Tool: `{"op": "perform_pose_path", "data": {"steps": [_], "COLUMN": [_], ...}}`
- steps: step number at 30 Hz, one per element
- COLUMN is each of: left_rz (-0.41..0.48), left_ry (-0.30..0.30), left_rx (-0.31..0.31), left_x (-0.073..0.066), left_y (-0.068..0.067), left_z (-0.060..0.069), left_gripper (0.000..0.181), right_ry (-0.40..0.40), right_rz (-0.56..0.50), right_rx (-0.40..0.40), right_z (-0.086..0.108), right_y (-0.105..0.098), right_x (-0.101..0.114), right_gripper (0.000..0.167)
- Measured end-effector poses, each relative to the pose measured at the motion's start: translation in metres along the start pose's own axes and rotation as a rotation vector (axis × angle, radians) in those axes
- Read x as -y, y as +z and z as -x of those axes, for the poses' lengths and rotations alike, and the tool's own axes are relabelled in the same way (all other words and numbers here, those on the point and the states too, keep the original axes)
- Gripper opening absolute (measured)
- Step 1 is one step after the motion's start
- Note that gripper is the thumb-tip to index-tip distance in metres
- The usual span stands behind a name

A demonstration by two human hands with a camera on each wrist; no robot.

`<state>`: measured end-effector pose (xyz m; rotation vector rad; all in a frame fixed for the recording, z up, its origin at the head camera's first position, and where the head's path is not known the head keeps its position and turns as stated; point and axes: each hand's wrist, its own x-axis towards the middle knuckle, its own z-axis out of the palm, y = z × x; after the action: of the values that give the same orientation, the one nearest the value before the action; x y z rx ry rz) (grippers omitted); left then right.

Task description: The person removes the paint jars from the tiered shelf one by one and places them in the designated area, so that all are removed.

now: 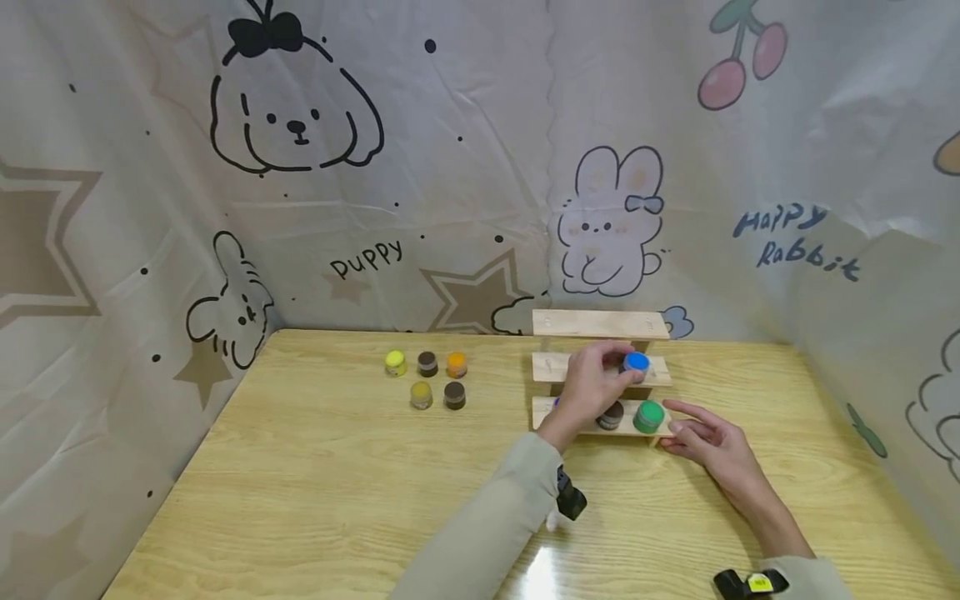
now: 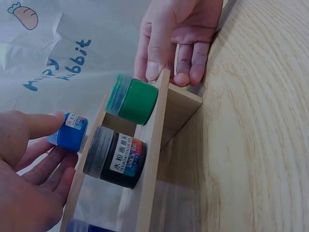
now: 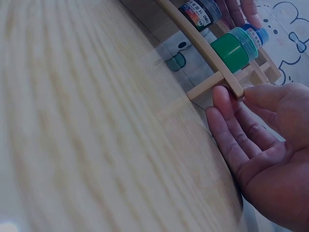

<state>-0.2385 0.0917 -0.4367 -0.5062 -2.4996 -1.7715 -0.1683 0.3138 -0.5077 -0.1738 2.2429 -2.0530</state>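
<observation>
A small three-tier wooden rack (image 1: 600,323) stands near the back of the table. My left hand (image 1: 592,385) pinches a blue paint jar (image 1: 636,363) between thumb and fingers at the right part of the middle tier; in the left wrist view the blue jar (image 2: 71,132) is at that tier's edge. On the bottom tier are a green paint jar (image 1: 648,417), a dark paint jar (image 2: 116,157) and a purple-blue jar (image 2: 89,226), mostly hidden in the head view by my left hand. My right hand (image 3: 260,145) grips the bottom tier's right end, thumb and fingers around the board.
Left of the rack, several paint jars stand in two loose rows: a yellow jar (image 1: 395,363), a dark brown jar (image 1: 427,363), an orange jar (image 1: 456,364), a mustard jar (image 1: 421,395) and another dark jar (image 1: 454,396). A printed curtain (image 1: 465,183) hangs behind the wooden table (image 1: 300,467).
</observation>
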Motion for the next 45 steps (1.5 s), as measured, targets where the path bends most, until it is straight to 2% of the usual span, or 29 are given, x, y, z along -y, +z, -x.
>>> {"op": "perform_pose_path", "data": {"steps": [5, 13, 22, 29, 36, 39, 45], "left_rz": [0.048, 0.103, 0.142, 0.191, 0.244, 0.258, 0.217], "left_ry": [-0.008, 0.044, 0.108, 0.128, 0.16, 0.163, 0.157], "left_rx": [0.017, 0.044, 0.015, -0.024, -0.016, -0.02, -0.046], "left_x": [0.002, 0.001, 0.004, 0.005, 0.003, 0.005, 0.019], "left_y": [-0.006, -0.021, -0.032, -0.045, -0.061, -0.068, -0.083], "left_z": [0.003, 0.014, 0.029, 0.042, 0.053, 0.058, 0.069], "left_gripper": [0.032, 0.032, 0.032, 0.033, 0.031, 0.032, 0.034], "right_ry": [-0.003, -0.025, -0.007, 0.002, -0.009, -0.01, -0.004], "right_rz": [-0.007, 0.005, 0.0, -0.007, -0.024, -0.032, -0.037], "right_rx": [0.008, 0.005, 0.007, 0.008, 0.016, 0.019, 0.008], "right_z": [0.0, -0.003, -0.005, -0.005, -0.004, -0.003, 0.0], "right_y": [0.001, -0.001, -0.001, 0.0, 0.001, 0.0, 0.0], "right_x": [0.0, 0.002, 0.002, 0.002, 0.003, 0.002, -0.001], "right_gripper": [0.052, 0.05, 0.052, 0.053, 0.051, 0.051, 0.05]}}
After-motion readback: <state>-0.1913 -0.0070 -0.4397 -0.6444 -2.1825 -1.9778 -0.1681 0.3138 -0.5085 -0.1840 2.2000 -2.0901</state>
